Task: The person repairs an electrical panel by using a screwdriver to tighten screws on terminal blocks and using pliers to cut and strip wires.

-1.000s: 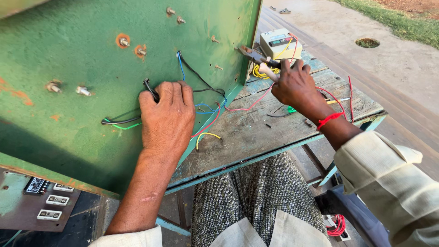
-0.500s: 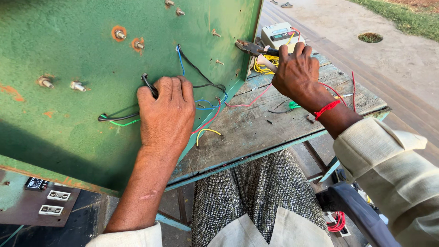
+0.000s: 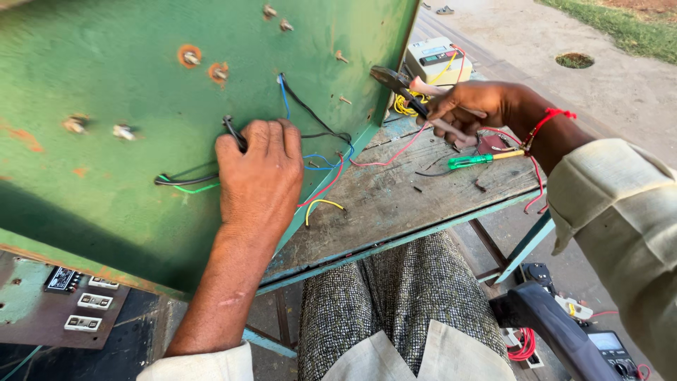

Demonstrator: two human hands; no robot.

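Since a second ago: right hand (image 3: 474,106) lifted off the far tabletop (image 3: 395,204), now clenched on pliers (image 3: 405,88), nose pointing left toward the green panel (image 3: 141,85). Left hand (image 3: 259,173) unmoved, flat on the panel, fingers pinching a black wire (image 3: 234,132). Looks like the tool coming over to work that wire.

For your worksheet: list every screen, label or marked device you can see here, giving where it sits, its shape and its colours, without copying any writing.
Boxy meter: far end of the wooden bench, cream case, dark display strip, wires attached.
Handheld meter: bottom right, dark body, pale grey screen.
Three small white rectangular labels: bottom left on a rusty panel.
Small dark plate: just above them.
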